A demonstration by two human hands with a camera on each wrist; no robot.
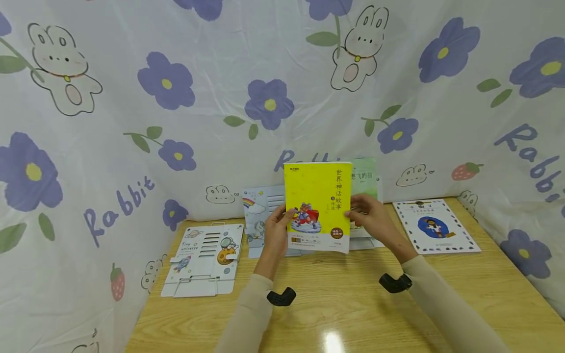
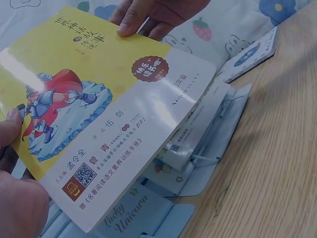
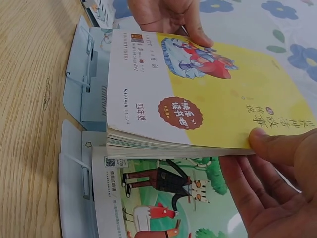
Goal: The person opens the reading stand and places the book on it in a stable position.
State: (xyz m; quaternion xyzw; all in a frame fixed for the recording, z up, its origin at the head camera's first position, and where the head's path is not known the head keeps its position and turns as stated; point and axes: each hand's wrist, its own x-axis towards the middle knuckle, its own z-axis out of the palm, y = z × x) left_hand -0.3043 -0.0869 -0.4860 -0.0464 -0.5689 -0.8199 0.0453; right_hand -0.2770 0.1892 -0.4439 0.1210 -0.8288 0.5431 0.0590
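A yellow-and-white paperback book point(image 1: 318, 196) is held up, cover toward me, between both hands. My left hand point(image 1: 278, 228) grips its left edge, thumb on the cover. On the opposite edge, my right hand point(image 1: 375, 218) pinches the book, with the thumb on the cover and the fingers behind, as the right wrist view shows. Behind it stands a light blue unicorn book stand point(image 1: 258, 230), partly covered by the book. A green book point(image 3: 168, 198) with a cat figure on its cover rests on another pale stand point(image 3: 74, 198), just behind my right hand.
At the left of the wooden table point(image 1: 335, 294) lies a white "Tiny universe" book stand point(image 1: 205, 257). A white book point(image 1: 434, 228) with a blue oval picture lies at the right. A rabbit-and-flower cloth point(image 1: 220, 132) hangs behind the table.
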